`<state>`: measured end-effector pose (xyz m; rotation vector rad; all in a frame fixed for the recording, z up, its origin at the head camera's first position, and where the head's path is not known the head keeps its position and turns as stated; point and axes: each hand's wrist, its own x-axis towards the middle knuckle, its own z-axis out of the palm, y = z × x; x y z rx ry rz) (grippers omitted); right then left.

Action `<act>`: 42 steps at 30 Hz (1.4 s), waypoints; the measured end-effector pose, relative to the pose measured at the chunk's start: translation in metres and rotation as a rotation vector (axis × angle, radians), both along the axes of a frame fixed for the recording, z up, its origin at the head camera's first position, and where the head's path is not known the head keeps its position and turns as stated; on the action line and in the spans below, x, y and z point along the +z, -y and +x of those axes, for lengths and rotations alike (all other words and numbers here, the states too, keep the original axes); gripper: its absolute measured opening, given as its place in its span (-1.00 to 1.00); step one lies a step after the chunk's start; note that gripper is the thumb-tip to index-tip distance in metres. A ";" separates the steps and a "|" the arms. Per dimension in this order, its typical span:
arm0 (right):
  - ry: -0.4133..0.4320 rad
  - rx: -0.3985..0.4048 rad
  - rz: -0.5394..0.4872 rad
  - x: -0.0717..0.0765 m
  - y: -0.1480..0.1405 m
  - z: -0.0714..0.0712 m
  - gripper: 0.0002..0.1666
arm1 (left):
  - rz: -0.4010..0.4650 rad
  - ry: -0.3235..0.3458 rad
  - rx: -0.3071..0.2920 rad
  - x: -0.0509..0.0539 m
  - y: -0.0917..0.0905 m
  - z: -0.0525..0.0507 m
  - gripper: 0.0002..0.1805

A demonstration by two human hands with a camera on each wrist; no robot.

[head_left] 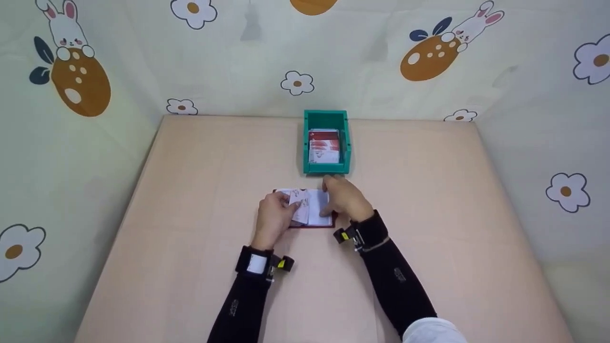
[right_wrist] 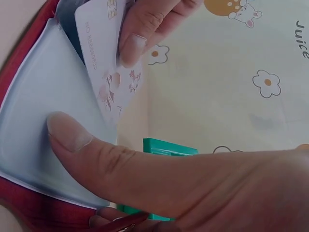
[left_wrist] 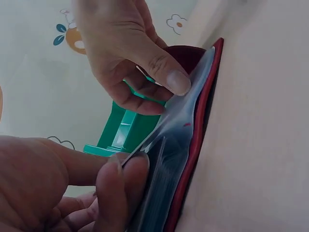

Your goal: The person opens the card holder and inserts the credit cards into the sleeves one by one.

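Observation:
A small red card holder point(head_left: 318, 212) lies spread on the table, its clear plastic sleeves point(right_wrist: 43, 111) facing up. Between thumb and fingers, my left hand point(head_left: 273, 216) pinches a white bank card point(head_left: 299, 204) with a gold chip and a reddish print. The card is tilted over the middle of the holder, its lower end at the sleeves. My right hand point(head_left: 349, 197) grips the holder's right side, thumb pressed on a sleeve and the other fingers around the far edge. In the right wrist view a dark red flap or strap point(right_wrist: 128, 222) crosses those fingers, which are partly hidden.
Just beyond the holder stands a green plastic bin point(head_left: 327, 168) with several red and white cards point(head_left: 324, 146) in it. The pale table point(head_left: 205, 190) meets a patterned cloth wall point(head_left: 238, 71) at the back and sides.

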<state>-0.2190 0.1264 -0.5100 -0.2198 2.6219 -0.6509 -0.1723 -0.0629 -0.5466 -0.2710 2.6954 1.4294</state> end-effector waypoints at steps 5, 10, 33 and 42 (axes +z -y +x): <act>0.004 -0.006 -0.018 -0.001 0.000 -0.001 -0.33 | -0.038 -0.001 0.020 0.002 -0.007 0.000 -0.75; -0.001 -0.004 -0.024 -0.001 -0.001 -0.002 -0.32 | -0.074 -0.044 0.013 0.000 -0.016 0.000 -0.78; 0.086 -0.168 0.011 0.003 -0.010 -0.005 -0.63 | -0.435 -0.219 -0.016 0.000 -0.044 0.020 -0.69; 0.115 -0.179 -0.016 0.004 -0.019 -0.008 -0.72 | -0.386 -0.201 -0.059 0.006 -0.056 0.027 -0.75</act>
